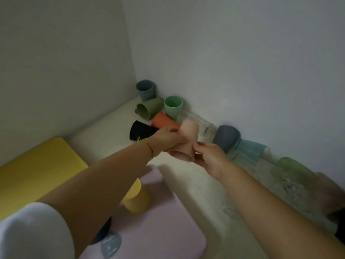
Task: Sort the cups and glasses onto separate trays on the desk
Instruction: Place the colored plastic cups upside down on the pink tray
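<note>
Pink cup [186,136] hangs just above the bench [186,184], held from both sides. The left grip [166,139] is curled round its wall near the base, and the right grip [211,156] pinches the rim, thumb on top and fingers below. The cup's long axis is tilted: base up and away toward the wall, open mouth down and toward the person. The pink tray [168,230] lies nearer the body, below and a little left of the cup, and a yellow cup [138,200] already stands on it, half hidden by the left forearm. So the coming move is probably a pull back and down onto that tray, turning the cup as it goes. The left forearm already crosses the tray, so that side seems better placed.
</note>
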